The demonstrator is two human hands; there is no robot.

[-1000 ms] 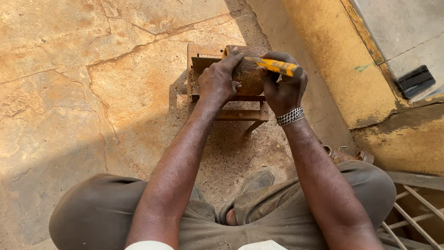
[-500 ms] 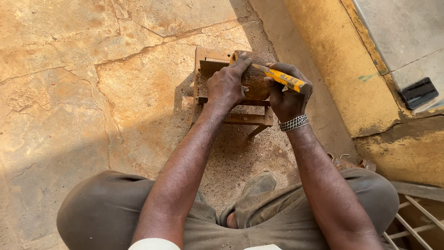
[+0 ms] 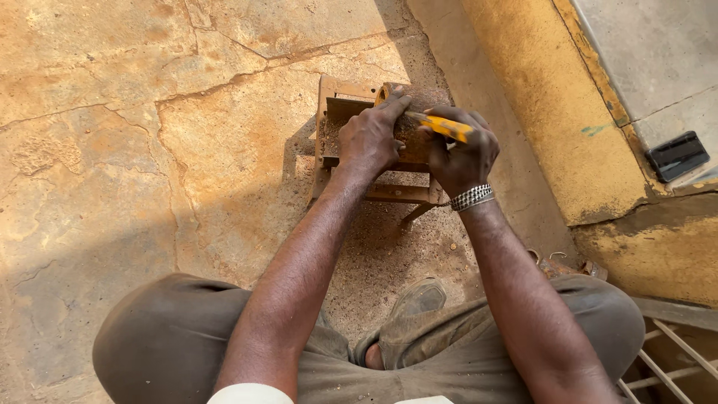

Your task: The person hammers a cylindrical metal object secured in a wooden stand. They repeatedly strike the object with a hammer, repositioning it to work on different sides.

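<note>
Right hand (image 3: 465, 153) closed around a yellow-handled knife (image 3: 443, 126), tip laid on a brown wooden block (image 3: 416, 123); left hand (image 3: 370, 141) clamped over that block, pinning it atop a small wooden stand (image 3: 351, 105) on cracked stone floor (image 3: 149, 150); carving under way, seemingly; steady pressure and short controlled strokes called for next.

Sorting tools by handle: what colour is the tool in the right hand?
Yellow handle, seen in the head view: the tool sits gripped in the right hand.
</note>
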